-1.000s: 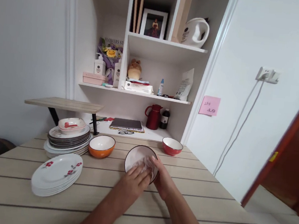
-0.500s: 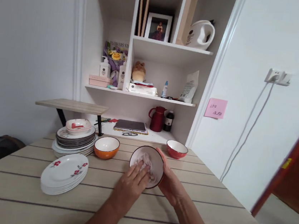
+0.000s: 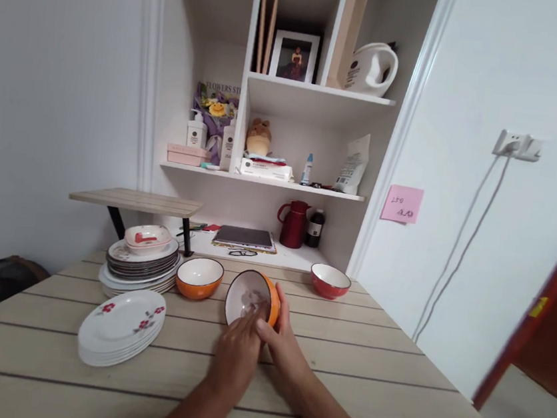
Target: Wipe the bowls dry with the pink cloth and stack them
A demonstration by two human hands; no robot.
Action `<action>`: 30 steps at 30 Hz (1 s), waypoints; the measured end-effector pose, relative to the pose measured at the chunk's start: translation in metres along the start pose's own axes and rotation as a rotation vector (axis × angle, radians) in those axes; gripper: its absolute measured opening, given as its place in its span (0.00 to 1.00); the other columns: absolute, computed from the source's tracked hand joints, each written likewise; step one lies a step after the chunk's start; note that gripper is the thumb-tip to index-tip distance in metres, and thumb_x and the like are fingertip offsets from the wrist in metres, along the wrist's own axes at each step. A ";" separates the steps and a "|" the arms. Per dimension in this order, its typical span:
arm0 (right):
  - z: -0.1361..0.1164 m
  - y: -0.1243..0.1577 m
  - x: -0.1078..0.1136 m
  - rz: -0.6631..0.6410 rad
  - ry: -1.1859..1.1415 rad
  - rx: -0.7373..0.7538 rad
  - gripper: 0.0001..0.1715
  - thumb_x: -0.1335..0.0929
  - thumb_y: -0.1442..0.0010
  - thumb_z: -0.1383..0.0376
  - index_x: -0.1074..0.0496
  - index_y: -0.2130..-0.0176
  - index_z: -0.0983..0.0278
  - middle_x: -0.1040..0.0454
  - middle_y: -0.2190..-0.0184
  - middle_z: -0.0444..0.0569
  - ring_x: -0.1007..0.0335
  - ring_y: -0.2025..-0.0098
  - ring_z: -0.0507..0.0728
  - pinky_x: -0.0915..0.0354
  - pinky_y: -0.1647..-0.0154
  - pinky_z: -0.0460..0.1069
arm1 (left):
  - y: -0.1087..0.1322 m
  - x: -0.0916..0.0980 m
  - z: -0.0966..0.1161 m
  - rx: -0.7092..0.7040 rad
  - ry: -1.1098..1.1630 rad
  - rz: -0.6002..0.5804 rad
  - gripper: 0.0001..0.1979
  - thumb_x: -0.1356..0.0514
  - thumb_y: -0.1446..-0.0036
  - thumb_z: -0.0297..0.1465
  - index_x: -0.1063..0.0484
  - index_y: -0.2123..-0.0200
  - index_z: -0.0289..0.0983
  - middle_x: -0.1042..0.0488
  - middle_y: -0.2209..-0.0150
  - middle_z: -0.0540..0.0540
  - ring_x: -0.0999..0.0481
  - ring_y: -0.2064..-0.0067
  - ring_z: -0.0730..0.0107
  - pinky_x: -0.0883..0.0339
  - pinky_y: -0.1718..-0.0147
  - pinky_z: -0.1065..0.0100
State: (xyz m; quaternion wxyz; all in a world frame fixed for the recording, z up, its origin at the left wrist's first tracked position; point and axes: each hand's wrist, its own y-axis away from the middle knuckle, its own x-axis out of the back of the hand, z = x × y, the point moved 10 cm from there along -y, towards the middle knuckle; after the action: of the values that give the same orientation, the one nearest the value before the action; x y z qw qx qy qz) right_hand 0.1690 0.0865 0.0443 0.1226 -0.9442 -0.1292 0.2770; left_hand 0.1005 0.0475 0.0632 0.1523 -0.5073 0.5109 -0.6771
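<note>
My right hand (image 3: 279,345) grips an orange bowl (image 3: 253,297) with a white inside, tilted so its mouth faces left towards me. My left hand (image 3: 237,348) reaches into the bowl with its fingers pressed on a crumpled white cloth (image 3: 250,302) against the inner wall. Both hands are over the middle of the wooden slatted table (image 3: 389,383).
A second orange bowl (image 3: 199,277) stands just left, a red bowl (image 3: 330,280) to the right. A stack of flowered plates (image 3: 122,325) and a taller plate stack (image 3: 140,264) sit at the left. Shelves (image 3: 262,179) and a red jug (image 3: 294,224) lie behind.
The bowl has been tipped further onto its side and turned, so its orange outside now shows. My left hand has shifted towards the lower rim.
</note>
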 end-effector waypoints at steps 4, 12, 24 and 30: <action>-0.005 -0.001 0.010 0.027 0.081 -0.015 0.57 0.21 0.51 0.56 0.48 0.31 0.50 0.29 0.39 0.50 0.33 0.38 0.65 0.43 0.35 0.61 | 0.000 -0.005 0.005 -0.060 0.086 -0.024 0.17 0.48 0.35 0.24 0.32 0.44 0.35 0.20 0.52 0.39 0.21 0.50 0.58 0.26 0.52 0.57; -0.009 -0.013 0.035 0.048 0.100 -0.022 0.43 0.26 0.44 0.51 0.41 0.34 0.50 0.29 0.39 0.48 0.33 0.39 0.63 0.43 0.36 0.59 | 0.001 -0.023 0.016 -0.196 0.050 -0.144 0.22 0.42 0.38 0.26 0.36 0.40 0.37 0.25 0.43 0.40 0.27 0.42 0.54 0.29 0.49 0.52; -0.005 -0.009 0.061 0.091 0.046 -0.234 0.42 0.29 0.42 0.47 0.43 0.33 0.48 0.25 0.43 0.48 0.27 0.48 0.63 0.32 0.53 0.56 | 0.008 -0.021 0.018 -0.338 0.090 -0.084 0.09 0.45 0.35 0.23 0.27 0.59 0.38 0.23 0.46 0.45 0.28 0.40 0.65 0.36 0.38 0.56; 0.009 -0.001 0.019 -0.058 -0.079 -0.168 0.54 0.24 0.45 0.52 0.53 0.30 0.47 0.23 0.48 0.49 0.25 0.49 0.63 0.35 0.46 0.59 | 0.007 -0.021 -0.019 -0.027 -0.004 -0.072 0.20 0.47 0.39 0.20 0.32 0.44 0.33 0.22 0.48 0.37 0.22 0.47 0.56 0.25 0.49 0.54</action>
State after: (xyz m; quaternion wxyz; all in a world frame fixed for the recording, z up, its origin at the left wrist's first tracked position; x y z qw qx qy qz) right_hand 0.1796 0.0949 0.0278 0.0457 -0.9355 -0.1838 0.2984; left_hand 0.0920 0.0698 0.0466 0.1218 -0.5288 0.5011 -0.6741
